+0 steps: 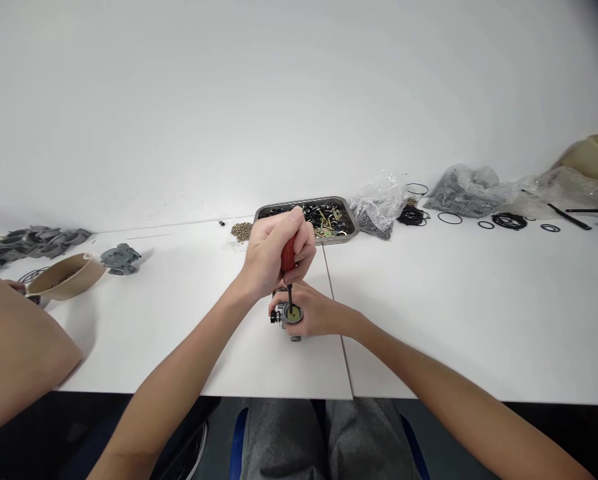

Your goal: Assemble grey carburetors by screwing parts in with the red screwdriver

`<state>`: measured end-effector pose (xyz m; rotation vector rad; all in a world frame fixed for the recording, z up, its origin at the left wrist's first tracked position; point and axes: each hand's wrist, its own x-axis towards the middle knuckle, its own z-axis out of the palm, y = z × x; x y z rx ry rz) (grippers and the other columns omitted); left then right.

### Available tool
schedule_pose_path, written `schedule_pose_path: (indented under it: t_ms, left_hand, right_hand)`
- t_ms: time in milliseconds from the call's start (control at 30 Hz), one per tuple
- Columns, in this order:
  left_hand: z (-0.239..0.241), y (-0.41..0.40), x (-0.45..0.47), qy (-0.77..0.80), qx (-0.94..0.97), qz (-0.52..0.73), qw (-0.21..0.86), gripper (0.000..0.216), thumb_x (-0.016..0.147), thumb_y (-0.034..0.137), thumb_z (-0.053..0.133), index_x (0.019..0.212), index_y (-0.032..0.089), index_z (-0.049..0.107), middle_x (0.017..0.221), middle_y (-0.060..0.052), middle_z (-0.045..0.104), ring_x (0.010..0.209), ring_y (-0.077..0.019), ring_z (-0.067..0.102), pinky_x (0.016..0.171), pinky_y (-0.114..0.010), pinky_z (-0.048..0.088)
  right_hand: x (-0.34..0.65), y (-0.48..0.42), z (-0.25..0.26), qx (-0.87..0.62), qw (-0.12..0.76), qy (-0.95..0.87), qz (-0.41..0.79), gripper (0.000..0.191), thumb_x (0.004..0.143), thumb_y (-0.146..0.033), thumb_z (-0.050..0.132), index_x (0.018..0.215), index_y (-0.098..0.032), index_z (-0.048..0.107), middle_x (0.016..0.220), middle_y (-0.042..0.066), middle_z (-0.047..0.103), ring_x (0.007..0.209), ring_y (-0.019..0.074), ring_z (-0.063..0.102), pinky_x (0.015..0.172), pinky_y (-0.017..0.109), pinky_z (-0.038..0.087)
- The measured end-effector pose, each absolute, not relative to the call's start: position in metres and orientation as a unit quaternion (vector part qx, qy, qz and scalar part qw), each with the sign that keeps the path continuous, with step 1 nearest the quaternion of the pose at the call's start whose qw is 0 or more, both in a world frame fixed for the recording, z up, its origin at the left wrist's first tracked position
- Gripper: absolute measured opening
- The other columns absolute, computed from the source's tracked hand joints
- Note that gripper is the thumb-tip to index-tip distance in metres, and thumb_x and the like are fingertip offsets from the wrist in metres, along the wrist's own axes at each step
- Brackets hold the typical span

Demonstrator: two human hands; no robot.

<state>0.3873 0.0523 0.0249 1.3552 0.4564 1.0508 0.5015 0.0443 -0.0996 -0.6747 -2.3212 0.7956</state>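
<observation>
My left hand (279,250) is wrapped round the red handle of a screwdriver (289,255), which stands nearly upright with its shaft pointing down. The screwdriver's tip reaches into the round bore of a small grey metal carburetor (293,315), at a brass-coloured disc inside the bore. My right hand (316,310) grips this carburetor from the right and steadies it low over the white table (299,373). Black fittings stick out on its left side. The screw head, if there is one, is too small to make out.
Behind my hands stands a metal tray (353,227) of small parts, beside a pile of brass-coloured bits (241,231). Plastic bags (466,190) and black rings (509,221) lie right. Left are another carburetor (121,258), a tan bowl (69,277) and a co-worker's arm (23,347).
</observation>
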Motion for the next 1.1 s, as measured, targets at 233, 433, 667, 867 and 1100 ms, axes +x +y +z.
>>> schedule_pose_path:
  t_ms: [233, 433, 667, 867, 1100]
  left_hand:
    - [0.022, 0.053, 0.386, 0.189, 0.599, 0.466, 0.623, 0.046, 0.088, 0.045, 0.052, 0.055, 0.016, 0.038, 0.051, 0.004, 0.038, 0.031, -0.0030, 0.032, 0.028, -0.017, 0.020]
    - [0.016, 0.053, 0.388, 0.195, 0.604, 0.465, 0.617, 0.046, 0.089, 0.046, 0.051, 0.056, 0.016, 0.038, 0.052, 0.005, 0.037, 0.031, -0.0027, 0.032, 0.028, -0.017, 0.020]
    - [0.012, 0.047, 0.393, 0.208, 0.605, 0.523, 0.563, 0.042, 0.089, 0.042, 0.051, 0.057, 0.017, 0.039, 0.053, 0.004, 0.039, 0.032, -0.0030, 0.034, 0.029, -0.018, 0.017]
    - [0.010, 0.041, 0.400, 0.253, 0.572, 0.590, 0.510, 0.041, 0.088, 0.042, 0.052, 0.058, 0.017, 0.039, 0.053, 0.004, 0.039, 0.033, -0.0022, 0.032, 0.031, -0.019, 0.015]
    - [0.007, 0.048, 0.403, 0.264, 0.576, 0.577, 0.516, 0.037, 0.088, 0.033, 0.050, 0.057, 0.018, 0.037, 0.051, 0.005, 0.038, 0.031, -0.0025, 0.031, 0.030, -0.020, 0.015]
  right_hand:
    - [0.502, 0.045, -0.102, -0.249, 0.294, -0.875, 0.293, 0.033, 0.070, -0.008, 0.064, 0.100, -0.023, 0.062, 0.111, 0.005, 0.054, 0.102, 0.0220, 0.050, 0.092, 0.036, 0.040]
    - [0.501, 0.045, -0.100, -0.255, 0.293, -0.872, 0.298, 0.033, 0.069, -0.008, 0.064, 0.099, -0.022, 0.063, 0.107, 0.005, 0.056, 0.098, 0.0217, 0.052, 0.086, 0.034, 0.043]
    - [0.500, 0.047, -0.104, -0.254, 0.301, -0.871, 0.294, 0.034, 0.067, -0.007, 0.062, 0.097, -0.022, 0.063, 0.101, 0.004, 0.057, 0.099, 0.0232, 0.052, 0.086, 0.035, 0.045]
    - [0.500, 0.047, -0.106, -0.268, 0.301, -0.871, 0.281, 0.029, 0.067, -0.010, 0.065, 0.093, -0.022, 0.062, 0.095, 0.005, 0.054, 0.096, 0.0242, 0.050, 0.086, 0.038, 0.045]
    - [0.501, 0.045, -0.099, -0.273, 0.285, -0.874, 0.284, 0.024, 0.066, -0.008, 0.065, 0.085, -0.020, 0.059, 0.097, 0.004, 0.054, 0.096, 0.0224, 0.049, 0.088, 0.036, 0.045]
